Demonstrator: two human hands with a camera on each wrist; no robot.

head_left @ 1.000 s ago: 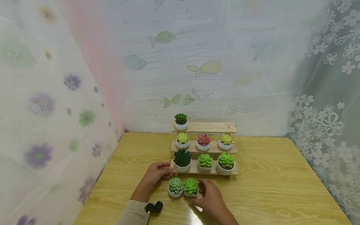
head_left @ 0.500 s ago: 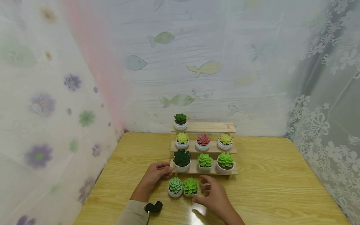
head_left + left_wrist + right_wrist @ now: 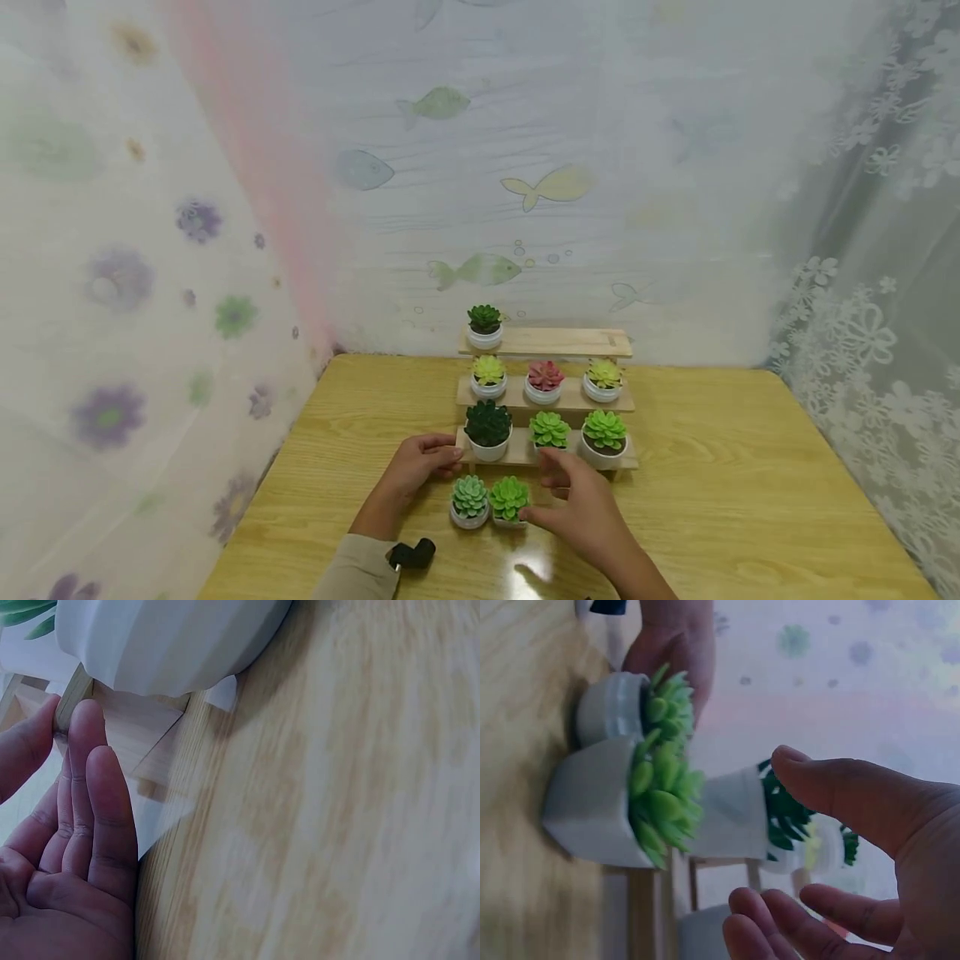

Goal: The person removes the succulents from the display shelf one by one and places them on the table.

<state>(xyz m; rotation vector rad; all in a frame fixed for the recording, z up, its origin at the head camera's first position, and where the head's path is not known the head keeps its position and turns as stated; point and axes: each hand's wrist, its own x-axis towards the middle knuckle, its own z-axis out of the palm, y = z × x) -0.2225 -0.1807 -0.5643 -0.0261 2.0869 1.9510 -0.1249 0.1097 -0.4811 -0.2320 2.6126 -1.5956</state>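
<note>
A three-tier wooden plant stand [image 3: 517, 450] holds potted succulents on every step. My left hand [image 3: 417, 468] pinches the left end of its bottom board between thumb and fingers, as the left wrist view shows. On the table in front stand two potted plants side by side: a pale green succulent [image 3: 470, 498] in a round white pot and a bright green succulent [image 3: 510, 497] in a square white pot [image 3: 596, 802]. My right hand [image 3: 585, 504] hovers just right of the square pot, fingers spread and holding nothing. It partly hides the pot of the middle bottom-step succulent [image 3: 550, 429].
The bottom step also bears a dark green succulent [image 3: 489, 425] and a bright green one [image 3: 604, 432]. Two yellow-green plants flank a red succulent [image 3: 545, 377] on the middle step. A green succulent [image 3: 485, 322] stands at the top left. Patterned curtains [image 3: 420, 225] surround the table.
My right hand has drawn away from the square-potted succulent, moving right and up toward the bottom step. My left hand stays at the stand, and the pots have not moved.
</note>
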